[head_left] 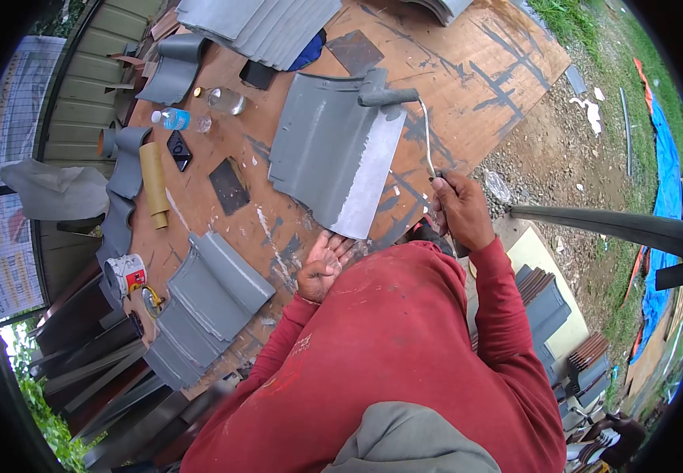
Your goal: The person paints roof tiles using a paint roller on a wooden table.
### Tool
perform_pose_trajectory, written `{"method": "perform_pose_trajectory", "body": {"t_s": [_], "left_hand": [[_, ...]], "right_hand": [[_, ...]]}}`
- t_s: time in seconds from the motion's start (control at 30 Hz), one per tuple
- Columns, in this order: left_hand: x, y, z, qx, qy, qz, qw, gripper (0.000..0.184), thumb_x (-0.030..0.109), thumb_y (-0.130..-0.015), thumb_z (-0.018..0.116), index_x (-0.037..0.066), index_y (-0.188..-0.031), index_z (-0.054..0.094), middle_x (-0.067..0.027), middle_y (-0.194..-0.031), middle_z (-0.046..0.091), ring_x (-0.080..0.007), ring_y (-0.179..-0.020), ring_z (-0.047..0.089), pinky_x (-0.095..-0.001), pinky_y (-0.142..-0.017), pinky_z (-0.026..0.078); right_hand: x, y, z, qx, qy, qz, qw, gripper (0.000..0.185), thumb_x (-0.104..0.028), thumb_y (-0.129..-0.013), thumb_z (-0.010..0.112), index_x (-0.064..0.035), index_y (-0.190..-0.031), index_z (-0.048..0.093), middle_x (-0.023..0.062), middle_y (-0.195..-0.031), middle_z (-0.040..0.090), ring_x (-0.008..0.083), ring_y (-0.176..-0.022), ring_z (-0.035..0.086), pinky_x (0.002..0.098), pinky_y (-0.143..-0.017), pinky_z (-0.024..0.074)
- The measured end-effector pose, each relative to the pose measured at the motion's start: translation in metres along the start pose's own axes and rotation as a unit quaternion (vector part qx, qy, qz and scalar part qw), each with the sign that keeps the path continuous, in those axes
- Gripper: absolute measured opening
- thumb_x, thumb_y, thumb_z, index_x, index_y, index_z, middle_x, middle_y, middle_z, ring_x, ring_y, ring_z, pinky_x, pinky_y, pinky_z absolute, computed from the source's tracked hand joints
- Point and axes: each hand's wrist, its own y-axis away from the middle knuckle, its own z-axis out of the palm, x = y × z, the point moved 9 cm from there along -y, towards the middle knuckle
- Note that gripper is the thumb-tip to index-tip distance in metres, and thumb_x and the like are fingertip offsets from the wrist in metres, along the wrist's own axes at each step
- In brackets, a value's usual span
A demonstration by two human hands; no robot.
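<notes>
Probably to keep clear of the grey coating (pixel 298 130), the right hand (pixel 465 211) grips the paint roller (pixel 389 96) low on its handle, the long wire frame (pixel 428 138) reaching over to the far right corner of the curved tile (pixel 334 158). That tile lies by the worktop's (pixel 507 43) near edge, while the left hand (pixel 327 264), empty, palm up and loosely spread, sits at its near end, seemingly to steady it, though contact is unclear.
</notes>
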Motion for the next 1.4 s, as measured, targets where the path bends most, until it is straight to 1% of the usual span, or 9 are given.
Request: {"method": "perform_pose_trajectory", "body": {"t_s": [0.1, 0.23, 0.37, 0.47, 0.6, 0.67, 0.97, 1.2, 1.4], "left_hand": [[-0.008, -0.001, -0.001, 0.004, 0.011, -0.006, 1.0, 0.108, 0.01, -0.063, 0.058, -0.001, -0.161, 0.013, -0.0237, -0.159, 0.036, -0.0368, -0.149, 0.036, -0.0444, -0.124, 0.024], [-0.006, -0.001, -0.002, 0.004, 0.003, 0.01, 1.0, 0.107, 0.012, -0.065, 0.059, -0.001, -0.161, 0.014, -0.0227, -0.16, 0.036, -0.0358, -0.149, 0.036, -0.0426, -0.122, 0.026], [-0.002, 0.001, -0.002, 0.003, -0.014, 0.007, 1.0, 0.11, 0.017, -0.065, 0.062, -0.001, -0.162, 0.012, -0.0233, -0.16, 0.034, -0.0362, -0.15, 0.033, -0.0453, -0.125, 0.021], [-0.003, 0.002, -0.002, 0.023, -0.004, 0.0, 1.0, 0.105, 0.014, -0.065, 0.059, 0.0, -0.16, 0.017, -0.022, -0.159, 0.036, -0.0349, -0.15, 0.035, -0.0416, -0.121, 0.026], [-0.006, -0.002, 0.001, -0.002, 0.007, 0.008, 1.0, 0.105, 0.013, -0.064, 0.059, 0.0, -0.16, 0.018, -0.022, -0.16, 0.036, -0.0346, -0.15, 0.034, -0.0409, -0.121, 0.026], [-0.007, -0.001, -0.003, 0.01, 0.002, 0.0, 1.0, 0.106, 0.013, -0.064, 0.059, 0.0, -0.16, 0.017, -0.0222, -0.159, 0.036, -0.0351, -0.15, 0.034, -0.0411, -0.121, 0.026], [-0.002, 0.0, 0.0, -0.004, 0.008, 0.01, 1.0, 0.106, 0.013, -0.063, 0.058, -0.001, -0.16, 0.017, -0.0238, -0.159, 0.036, -0.0362, -0.148, 0.036, -0.0433, -0.122, 0.026], [-0.005, -0.002, -0.003, 0.0, 0.022, 0.008, 1.0, 0.105, 0.012, -0.064, 0.058, -0.001, -0.16, 0.018, -0.0233, -0.158, 0.038, -0.0353, -0.147, 0.038, -0.04, -0.121, 0.027], [-0.001, -0.001, -0.004, 0.009, 0.002, 0.008, 1.0, 0.107, 0.013, -0.062, 0.06, -0.001, -0.16, 0.018, -0.0223, -0.158, 0.039, -0.0343, -0.147, 0.038, -0.0385, -0.12, 0.027]], "right_hand": [[0.005, -0.011, 0.0, -0.082, -0.119, 0.088, 0.986, 0.028, -0.025, -0.107, 0.054, -0.0032, -0.091, 0.06, 0.0011, -0.068, 0.059, 0.0072, -0.053, 0.057, 0.0272, -0.043, 0.048], [0.008, -0.037, 0.013, -0.097, -0.243, 0.116, 0.958, 0.025, -0.029, -0.107, 0.056, -0.0035, -0.106, 0.059, 0.0007, -0.074, 0.059, 0.0077, -0.05, 0.054, 0.0268, -0.043, 0.0487], [0.017, -0.022, 0.017, -0.118, -0.254, 0.131, 0.951, 0.031, -0.029, -0.107, 0.057, -0.0017, -0.119, 0.063, 0.002, -0.075, 0.06, 0.0086, -0.05, 0.053, 0.0265, -0.042, 0.048], [0.014, -0.024, 0.012, -0.128, -0.277, 0.142, 0.941, 0.034, -0.028, -0.107, 0.056, -0.0013, -0.126, 0.062, 0.0024, -0.074, 0.06, 0.0092, -0.051, 0.054, 0.0269, -0.042, 0.0481], [0.002, -0.052, 0.022, -0.083, -0.299, 0.106, 0.945, 0.023, -0.026, -0.106, 0.056, -0.0032, -0.111, 0.06, 0.0025, -0.074, 0.059, 0.0091, -0.053, 0.055, 0.0272, -0.043, 0.049], [-0.001, -0.054, 0.025, -0.077, -0.295, 0.101, 0.947, 0.022, -0.026, -0.107, 0.056, -0.0047, -0.103, 0.058, 0.0026, -0.075, 0.059, 0.0088, -0.053, 0.055, 0.0271, -0.043, 0.049], [0.019, -0.006, 0.013, -0.086, -0.221, 0.103, 0.966, 0.037, -0.028, -0.107, 0.056, 0.0027, -0.129, 0.06, 0.0033, -0.076, 0.059, 0.0083, -0.053, 0.054, 0.0248, -0.043, 0.0467], [0.011, 0.0, 0.009, -0.063, -0.243, 0.097, 0.963, 0.034, -0.026, -0.108, 0.055, 0.001, -0.126, 0.064, 0.0028, -0.073, 0.059, 0.0082, -0.051, 0.053, 0.0249, -0.043, 0.0456], [0.03, 0.025, 0.016, -0.049, -0.122, 0.077, 0.988, 0.032, -0.023, -0.108, 0.056, 0.0022, -0.127, 0.063, 0.0015, -0.072, 0.058, 0.0074, -0.05, 0.053, 0.0238, -0.042, 0.0436]]}}
